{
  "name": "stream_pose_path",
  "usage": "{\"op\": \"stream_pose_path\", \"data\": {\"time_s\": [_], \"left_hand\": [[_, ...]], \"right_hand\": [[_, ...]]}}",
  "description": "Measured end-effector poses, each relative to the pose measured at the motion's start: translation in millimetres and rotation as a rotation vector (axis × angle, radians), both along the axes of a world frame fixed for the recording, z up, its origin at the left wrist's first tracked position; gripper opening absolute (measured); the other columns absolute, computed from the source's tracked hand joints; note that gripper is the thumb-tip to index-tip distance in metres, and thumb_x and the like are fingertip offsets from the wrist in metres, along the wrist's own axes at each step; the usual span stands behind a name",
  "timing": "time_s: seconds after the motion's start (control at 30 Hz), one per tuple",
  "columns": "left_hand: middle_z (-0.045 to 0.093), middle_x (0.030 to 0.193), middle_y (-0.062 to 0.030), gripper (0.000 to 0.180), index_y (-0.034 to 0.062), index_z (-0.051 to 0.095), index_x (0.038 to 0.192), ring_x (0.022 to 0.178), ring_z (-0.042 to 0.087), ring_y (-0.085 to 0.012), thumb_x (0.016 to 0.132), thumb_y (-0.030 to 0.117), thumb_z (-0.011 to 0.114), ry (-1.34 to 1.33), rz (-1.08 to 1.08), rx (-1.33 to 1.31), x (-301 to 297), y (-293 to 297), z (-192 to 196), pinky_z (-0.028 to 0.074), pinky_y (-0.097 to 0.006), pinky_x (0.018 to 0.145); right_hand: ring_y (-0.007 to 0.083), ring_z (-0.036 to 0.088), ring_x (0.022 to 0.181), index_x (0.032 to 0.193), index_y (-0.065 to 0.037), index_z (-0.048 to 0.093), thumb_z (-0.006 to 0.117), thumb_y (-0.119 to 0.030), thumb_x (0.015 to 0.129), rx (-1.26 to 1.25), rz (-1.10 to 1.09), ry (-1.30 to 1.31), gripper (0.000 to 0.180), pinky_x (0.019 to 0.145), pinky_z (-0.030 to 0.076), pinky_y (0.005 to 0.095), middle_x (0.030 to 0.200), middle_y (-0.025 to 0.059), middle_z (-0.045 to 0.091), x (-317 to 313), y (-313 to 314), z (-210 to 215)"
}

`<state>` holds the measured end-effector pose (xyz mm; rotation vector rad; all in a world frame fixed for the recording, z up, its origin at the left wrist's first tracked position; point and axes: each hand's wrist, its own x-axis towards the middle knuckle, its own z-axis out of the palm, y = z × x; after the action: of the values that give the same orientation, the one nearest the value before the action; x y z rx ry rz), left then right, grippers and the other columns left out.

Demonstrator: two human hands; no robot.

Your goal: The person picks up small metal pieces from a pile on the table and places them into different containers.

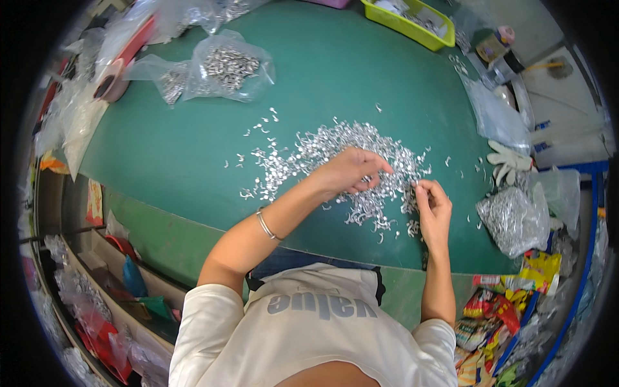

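A wide heap of small silver metal pieces (348, 138), many curved like little hooks, is spread on the green table. My left hand (353, 171) is over the middle of the heap, its index finger reaching right and its other fingers curled in. Whatever those curled fingers hold, if anything, is hidden. At the heap's right edge, my right hand (434, 205) pinches thumb and forefinger together on what looks like one small silver piece (414, 184). A small cluster of pieces (412, 228) lies just left of that hand.
Clear bags of silver pieces (230, 68) lie at the back left. A yellow-green tray (412, 29) stands at the far edge. On the right are a white glove (509, 161) and a filled plastic bag (514, 220). The table's near edge (309, 253) runs before my body.
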<state>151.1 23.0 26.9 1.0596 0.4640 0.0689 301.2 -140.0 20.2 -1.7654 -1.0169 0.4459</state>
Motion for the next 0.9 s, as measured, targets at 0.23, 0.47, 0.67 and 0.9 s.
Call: {"op": "stream_pose_path", "data": {"time_s": [0.23, 0.47, 0.67, 0.9], "left_hand": [[0.054, 0.073, -0.0043, 0.025, -0.0038, 0.058, 0.109, 0.050, 0.037, -0.0028, 0.088, 0.005, 0.047, -0.086, 0.049, -0.214, 2.2, -3.6, -7.4, 0.022, -0.016, 0.038], [0.064, 0.084, -0.0063, 0.021, 0.0012, 0.064, 0.098, 0.075, 0.057, -0.0114, 0.082, 0.015, 0.064, -0.191, 0.096, 0.526, 9.7, -14.7, -33.6, 0.046, -0.027, 0.068], [0.064, 0.074, -0.0087, 0.015, -0.0007, 0.064, 0.086, 0.071, 0.059, -0.0123, 0.080, 0.014, 0.062, -0.158, 0.097, 0.664, 5.2, -15.9, -20.7, 0.047, -0.028, 0.067], [0.064, 0.071, -0.0096, 0.016, -0.0005, 0.063, 0.081, 0.066, 0.059, -0.0131, 0.080, 0.015, 0.061, -0.119, 0.132, 0.720, 4.7, -20.0, -19.3, 0.047, -0.030, 0.062]], "right_hand": [[0.0288, 0.052, 0.073, 0.087, 0.004, 0.051, 0.041, -0.005, 0.092, -0.118, 0.094, -0.402, 0.014, 0.066, 0.041, 0.0348, 0.083, 0.0152, 0.050, -0.9, 11.0, 17.0], [0.0020, 0.033, 0.056, 0.093, -0.005, 0.053, 0.045, -0.017, 0.096, -0.183, 0.332, 0.394, 0.014, 0.047, 0.026, 0.0189, 0.065, -0.0059, 0.040, -11.3, 22.3, 25.8], [0.0047, 0.040, 0.064, 0.093, -0.002, 0.053, 0.054, -0.013, 0.091, -0.272, 0.306, 0.328, 0.011, 0.056, 0.034, 0.0204, 0.073, -0.0025, 0.047, -11.1, 27.7, 30.8], [0.0055, 0.042, 0.062, 0.085, 0.001, 0.057, 0.060, -0.007, 0.085, -0.198, 0.284, -0.145, 0.008, 0.051, 0.035, 0.0232, 0.076, 0.0002, 0.051, -13.7, 26.3, 29.6]]}}
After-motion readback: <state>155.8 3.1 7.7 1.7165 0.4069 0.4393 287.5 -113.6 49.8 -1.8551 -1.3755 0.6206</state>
